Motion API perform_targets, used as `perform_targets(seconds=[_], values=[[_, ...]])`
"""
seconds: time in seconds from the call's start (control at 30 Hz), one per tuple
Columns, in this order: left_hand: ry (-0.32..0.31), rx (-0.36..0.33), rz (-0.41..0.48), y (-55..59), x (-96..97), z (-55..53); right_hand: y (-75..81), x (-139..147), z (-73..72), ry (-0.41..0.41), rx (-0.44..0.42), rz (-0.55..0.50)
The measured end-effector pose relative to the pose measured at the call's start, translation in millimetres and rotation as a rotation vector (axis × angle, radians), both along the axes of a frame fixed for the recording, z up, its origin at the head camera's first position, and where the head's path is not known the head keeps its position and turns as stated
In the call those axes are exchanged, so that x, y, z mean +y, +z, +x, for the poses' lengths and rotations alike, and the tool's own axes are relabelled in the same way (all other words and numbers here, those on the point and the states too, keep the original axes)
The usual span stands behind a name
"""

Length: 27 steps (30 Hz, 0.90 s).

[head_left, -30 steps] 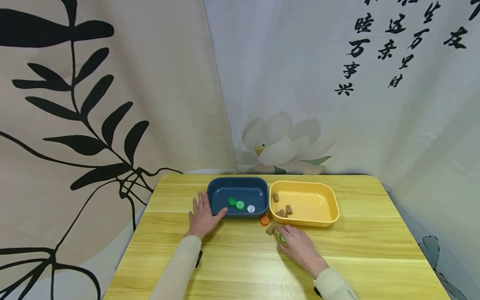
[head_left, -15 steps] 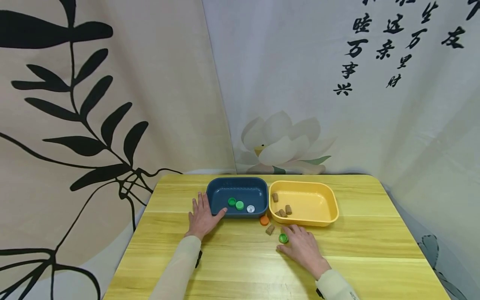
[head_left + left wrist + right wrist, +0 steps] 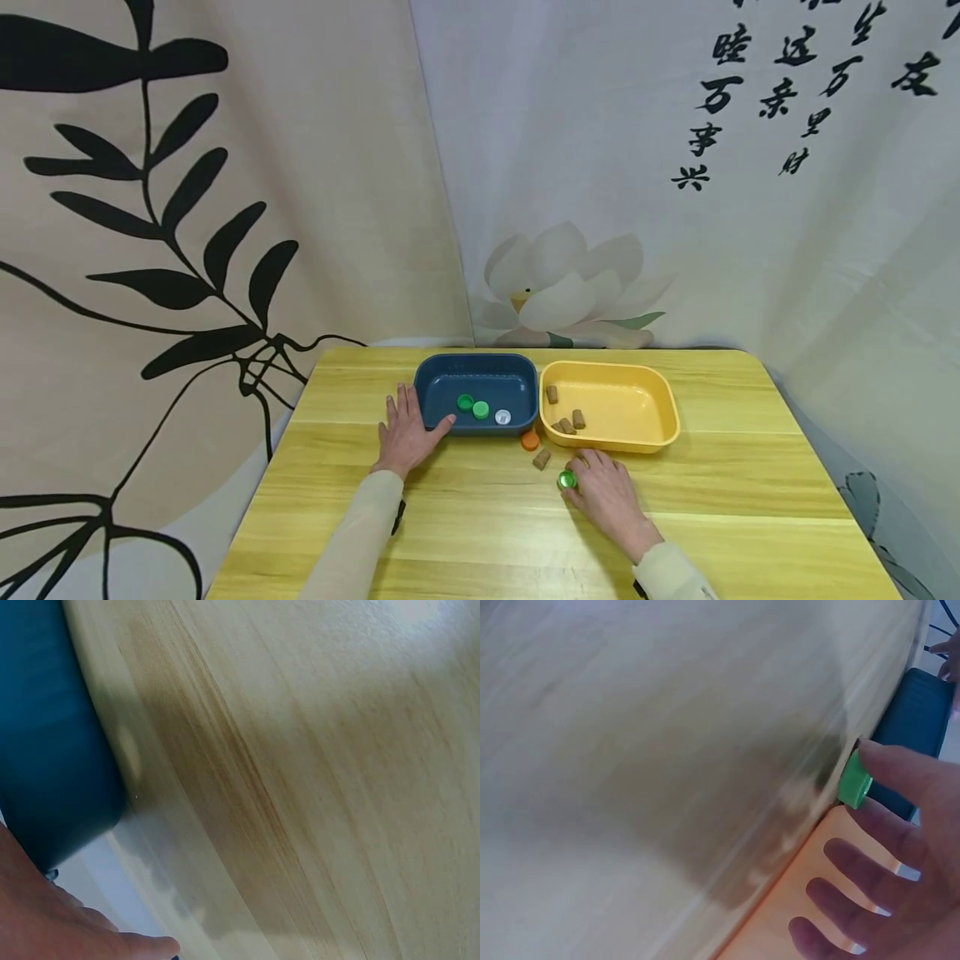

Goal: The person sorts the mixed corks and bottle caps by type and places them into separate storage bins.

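Observation:
My right hand (image 3: 606,496) pinches a green bottle cap (image 3: 567,480) between thumb and index finger, low at the table in front of the yellow tray (image 3: 622,408). In the right wrist view the cap (image 3: 853,782) shows between the two fingertips, the other fingers spread apart. My left hand (image 3: 407,435) rests at the front left corner of the dark blue tray (image 3: 495,379), fingers extended along its side and thumb at the front rim. Inside the blue tray lie two green caps (image 3: 480,410) and a clear-white cap (image 3: 502,417).
Several brown cork pieces (image 3: 578,418) lie in the yellow tray, which stands right beside the blue one. An orange cap (image 3: 530,440) and another cork (image 3: 542,459) lie on the wooden table (image 3: 480,533) before the trays. Printed curtains hang behind.
The right thumb and index finger have spread off the green cap and then come together on it again. The left hand and both trays have stayed in place.

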<state>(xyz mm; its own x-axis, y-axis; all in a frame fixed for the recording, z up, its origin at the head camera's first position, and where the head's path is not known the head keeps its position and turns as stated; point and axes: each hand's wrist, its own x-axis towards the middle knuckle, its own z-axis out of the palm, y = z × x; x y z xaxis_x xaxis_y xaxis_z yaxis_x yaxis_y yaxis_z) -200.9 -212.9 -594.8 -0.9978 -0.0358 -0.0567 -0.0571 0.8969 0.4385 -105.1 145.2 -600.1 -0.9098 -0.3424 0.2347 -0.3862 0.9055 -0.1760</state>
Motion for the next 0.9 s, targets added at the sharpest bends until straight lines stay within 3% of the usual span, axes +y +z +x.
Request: perform_targets(seconds=[0.57,0.73,0.9], values=[[0.003,0.012,0.008,1.6,0.4,1.8,18.9,-15.1,-3.5,0.029,0.062,-0.112],[-0.005,0.023,0.005,0.9,0.1,1.8,26.5,-26.3,-12.2,0.037,0.084,-0.169],[-0.008,0.008,-0.006,0.1,0.2,1.7,31.1,-36.5,-25.4,0.047,0.159,-0.193]])
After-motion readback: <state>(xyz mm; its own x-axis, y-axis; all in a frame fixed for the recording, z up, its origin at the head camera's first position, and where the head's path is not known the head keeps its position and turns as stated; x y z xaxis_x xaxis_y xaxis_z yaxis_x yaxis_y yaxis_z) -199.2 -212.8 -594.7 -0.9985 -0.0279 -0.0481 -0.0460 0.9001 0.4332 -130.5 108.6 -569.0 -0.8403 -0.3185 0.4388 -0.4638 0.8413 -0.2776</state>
